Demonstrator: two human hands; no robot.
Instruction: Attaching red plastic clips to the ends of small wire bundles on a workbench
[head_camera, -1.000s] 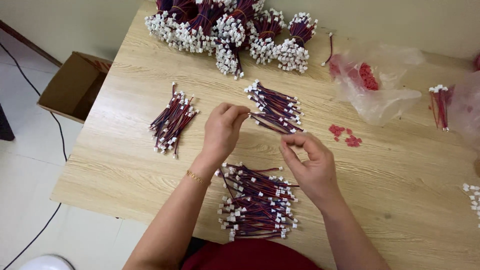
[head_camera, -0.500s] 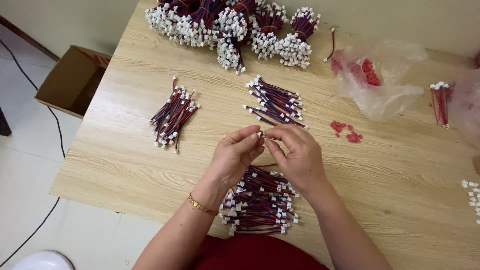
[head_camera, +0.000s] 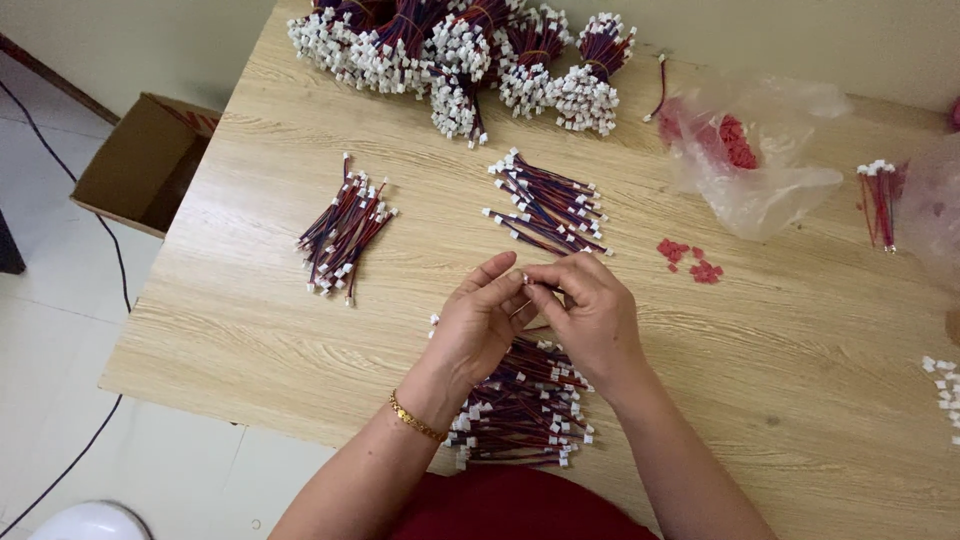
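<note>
My left hand (head_camera: 478, 320) and my right hand (head_camera: 590, 312) meet fingertip to fingertip over the wooden table (head_camera: 780, 360), pinching one thin red-and-blue wire with a small white connector (head_camera: 524, 279) between them. Under my wrists lies a loose pile of the same short wires (head_camera: 520, 410). Just beyond my fingers sits another small pile of wires (head_camera: 548, 205). A third pile (head_camera: 343, 232) lies to the left. A gold bracelet circles my left wrist.
Several tied bundles of wires with white connectors (head_camera: 460, 45) crowd the table's far edge. A clear plastic bag holding small red parts (head_camera: 750, 150) lies at the right, with loose red parts (head_camera: 690, 260) beside it. An open cardboard box (head_camera: 140, 160) stands on the floor at left.
My hands came together from apart and now pinch one wire at their fingertips. The left hand drew back from the far pile toward the near one.
</note>
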